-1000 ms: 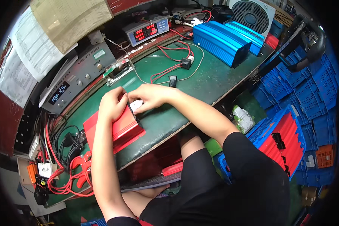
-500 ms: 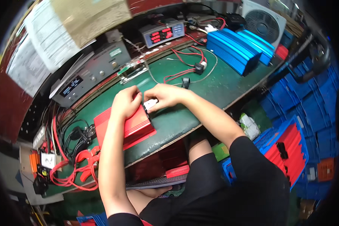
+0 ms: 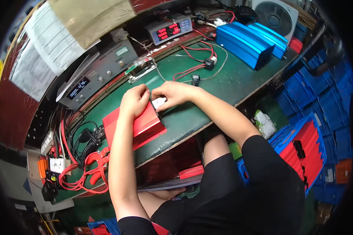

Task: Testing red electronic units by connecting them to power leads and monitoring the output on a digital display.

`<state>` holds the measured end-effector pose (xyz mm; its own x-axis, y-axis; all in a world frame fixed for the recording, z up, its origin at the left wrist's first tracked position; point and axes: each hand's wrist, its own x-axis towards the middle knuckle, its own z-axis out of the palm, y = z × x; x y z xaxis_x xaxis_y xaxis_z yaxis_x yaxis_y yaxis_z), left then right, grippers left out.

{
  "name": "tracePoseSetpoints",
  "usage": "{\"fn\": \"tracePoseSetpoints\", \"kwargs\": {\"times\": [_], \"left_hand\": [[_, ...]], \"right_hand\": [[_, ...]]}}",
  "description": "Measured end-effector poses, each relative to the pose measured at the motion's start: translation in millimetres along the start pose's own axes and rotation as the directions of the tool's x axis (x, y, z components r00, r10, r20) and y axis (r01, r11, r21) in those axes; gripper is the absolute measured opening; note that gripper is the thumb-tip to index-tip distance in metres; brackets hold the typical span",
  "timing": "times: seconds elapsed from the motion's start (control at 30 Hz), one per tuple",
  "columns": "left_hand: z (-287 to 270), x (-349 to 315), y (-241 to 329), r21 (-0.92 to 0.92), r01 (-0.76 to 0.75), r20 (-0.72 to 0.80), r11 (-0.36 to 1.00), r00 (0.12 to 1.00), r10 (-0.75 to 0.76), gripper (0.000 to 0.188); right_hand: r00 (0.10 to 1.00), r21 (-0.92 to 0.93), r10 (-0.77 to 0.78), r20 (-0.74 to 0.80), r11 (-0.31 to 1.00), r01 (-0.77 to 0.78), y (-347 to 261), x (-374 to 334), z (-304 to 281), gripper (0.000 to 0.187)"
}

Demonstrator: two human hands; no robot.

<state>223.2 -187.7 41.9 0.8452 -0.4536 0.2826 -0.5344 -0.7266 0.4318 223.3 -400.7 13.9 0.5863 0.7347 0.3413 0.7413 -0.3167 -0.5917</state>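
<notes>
A red ribbed metal box (image 3: 148, 124) lies on the green bench top in front of me. My left hand (image 3: 134, 101) rests on its top, with the fingers curled over the end that faces right. At that end my right hand (image 3: 173, 95) pinches a small white plug (image 3: 159, 103) between thumb and fingers. The plug meets the dark end face of the box; whether it sits inside a socket is hidden.
Red clamps (image 3: 98, 162) and black cables (image 3: 82, 143) lie left of the box. Beyond stand a grey power supply (image 3: 102, 72), a meter with red digits (image 3: 169, 32), and blue ribbed boxes (image 3: 245, 45). A blue crate (image 3: 321, 150) holding red parts is at the lower right.
The whole view has shifted slightly, so the scene sits a little further right. Both hands keep nearly the same hold on the box and plug.
</notes>
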Motion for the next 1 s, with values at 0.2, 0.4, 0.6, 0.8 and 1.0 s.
{"fn": "tracePoseSetpoints", "kwargs": {"times": [0.2,0.4,0.6,0.8,1.0], "left_hand": [[-3.5,-0.6,-3.6,-0.010,-0.005,0.048,1.000,0.999,0.006,0.025],[-3.1,0.8,-5.2,-0.041,0.005,0.090,0.999,0.996,-0.001,0.024],[-2.7,-1.7,9.1,-0.111,0.021,-0.011,0.994,1.000,-0.023,0.029],[-6.5,-2.7,4.4,-0.117,0.044,0.036,0.992,0.999,-0.040,0.032],[-4.1,-2.4,-3.3,-0.106,0.013,0.002,0.994,1.000,-0.013,0.029]], "right_hand": [[0.983,0.099,-0.012,-0.183,0.995,0.031,3.5,-1.9,-9.8,0.031],[0.846,-0.033,0.067,-0.529,0.995,-0.099,11.4,1.5,-13.3,0.036],[0.818,0.006,0.153,-0.554,0.984,-0.180,19.8,0.3,-6.0,0.035],[0.869,0.011,0.163,-0.468,0.984,-0.178,19.6,3.4,-2.2,0.034],[0.914,-0.027,0.131,-0.383,0.988,-0.153,16.8,3.4,2.9,0.033]]}}
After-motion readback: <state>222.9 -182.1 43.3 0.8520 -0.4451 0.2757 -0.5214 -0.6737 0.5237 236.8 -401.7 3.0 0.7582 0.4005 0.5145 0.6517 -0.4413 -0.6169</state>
